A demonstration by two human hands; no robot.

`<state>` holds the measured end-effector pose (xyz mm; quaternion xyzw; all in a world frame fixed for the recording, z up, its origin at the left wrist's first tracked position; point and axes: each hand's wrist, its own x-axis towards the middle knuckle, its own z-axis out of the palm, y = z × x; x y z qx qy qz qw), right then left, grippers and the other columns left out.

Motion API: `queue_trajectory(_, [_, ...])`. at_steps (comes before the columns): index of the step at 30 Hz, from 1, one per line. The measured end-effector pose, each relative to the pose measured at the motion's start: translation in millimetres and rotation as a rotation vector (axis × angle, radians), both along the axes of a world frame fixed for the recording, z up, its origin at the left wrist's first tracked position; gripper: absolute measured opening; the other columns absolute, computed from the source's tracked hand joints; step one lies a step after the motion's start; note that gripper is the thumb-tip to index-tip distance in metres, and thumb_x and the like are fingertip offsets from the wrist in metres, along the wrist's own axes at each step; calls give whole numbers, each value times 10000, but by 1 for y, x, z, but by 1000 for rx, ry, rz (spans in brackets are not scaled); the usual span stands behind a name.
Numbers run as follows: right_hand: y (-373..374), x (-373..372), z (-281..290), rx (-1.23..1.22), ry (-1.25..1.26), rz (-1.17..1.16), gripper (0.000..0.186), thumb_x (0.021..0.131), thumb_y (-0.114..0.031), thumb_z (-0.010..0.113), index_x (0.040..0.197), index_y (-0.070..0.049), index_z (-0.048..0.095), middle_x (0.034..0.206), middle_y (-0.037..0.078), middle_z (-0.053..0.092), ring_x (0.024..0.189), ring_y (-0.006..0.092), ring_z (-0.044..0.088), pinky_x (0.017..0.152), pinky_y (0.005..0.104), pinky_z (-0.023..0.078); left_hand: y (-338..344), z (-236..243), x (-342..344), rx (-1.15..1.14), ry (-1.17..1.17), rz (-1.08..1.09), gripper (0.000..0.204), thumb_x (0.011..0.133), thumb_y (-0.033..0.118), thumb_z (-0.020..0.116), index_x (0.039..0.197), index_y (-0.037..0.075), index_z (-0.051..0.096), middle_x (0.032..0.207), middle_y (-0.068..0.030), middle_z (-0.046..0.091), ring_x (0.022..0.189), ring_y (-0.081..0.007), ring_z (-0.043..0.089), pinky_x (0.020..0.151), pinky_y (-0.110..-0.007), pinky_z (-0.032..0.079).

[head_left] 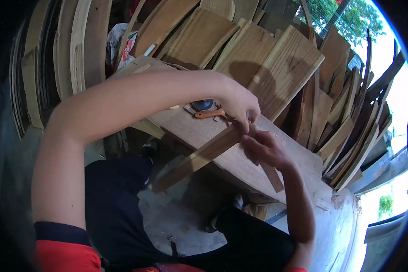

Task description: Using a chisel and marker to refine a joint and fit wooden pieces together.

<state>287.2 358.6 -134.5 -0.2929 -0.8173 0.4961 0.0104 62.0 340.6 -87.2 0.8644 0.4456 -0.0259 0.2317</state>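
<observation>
My left hand [241,103] reaches across the bench from the left, its fingers bent down in a pinch where two wooden strips meet. What lies between its fingertips is hidden. Just below it, my right hand [268,148] is closed around the shorter wooden strip [273,177], which slants down towards me. A longer wooden strip [197,159] runs from under the hands past the bench's near edge towards my left leg. Left of my left hand, on the bench, lie an orange-handled tool [208,114] and a dark blue round object [203,105].
The thick wooden bench [179,122] stands before my legs. Many boards [290,68] lean behind it, and tall planks [93,43] rise at the left. More offcuts [362,145] lean at the right. A white and red bag [127,47] sits among the boards.
</observation>
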Motion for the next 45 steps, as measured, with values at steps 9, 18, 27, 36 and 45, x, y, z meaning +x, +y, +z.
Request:
queue_trajectory(9, [11, 55, -23, -157, -5, -321, 354, 1048, -324, 600, 1087, 20, 675, 798, 73, 646, 599, 134, 633, 505, 312, 542, -27, -107, -73, 117, -477, 384, 369, 922, 370, 743, 1073, 36, 697, 917, -118, 757, 789, -203, 711, 755, -373, 561])
queue_trajectory(18, [-5, 33, -99, 650, -346, 59, 314, 809, -220, 786, 965, 9, 638, 1019, 190, 620, 854, 365, 655, 772, 458, 560, -100, -149, -80, 409, -81, 584, 303, 894, 273, 693, 1119, 80, 629, 1008, -138, 692, 977, -328, 668, 887, -468, 541])
queue_trajectory(27, [-4, -42, -127, 674, -278, 106, 371, 868, -254, 693, 1061, 28, 551, 1019, 265, 665, 990, 436, 667, 833, 519, 538, -87, -179, -31, 743, -186, 233, 709, 763, 364, 810, 1373, 97, 569, 1218, -103, 650, 1136, -291, 619, 1015, -429, 482])
queue_trajectory(36, [21, -1, -138, 586, 6, -99, 360, 796, -247, 842, 942, -14, 610, 976, 174, 637, 889, 366, 654, 772, 434, 537, -43, -202, -19, 611, -152, 161, 487, 774, 474, 796, 1110, 130, 716, 958, -74, 700, 959, -260, 678, 879, -407, 514])
queue_trajectory(45, [32, -12, -135, 378, 259, -243, 370, 868, -314, 812, 1064, -19, 710, 1052, 169, 660, 967, 292, 654, 843, 407, 533, -34, -215, -35, 609, -163, 175, 412, 861, 451, 706, 1102, 116, 714, 1051, -97, 689, 1078, -287, 645, 949, -438, 494])
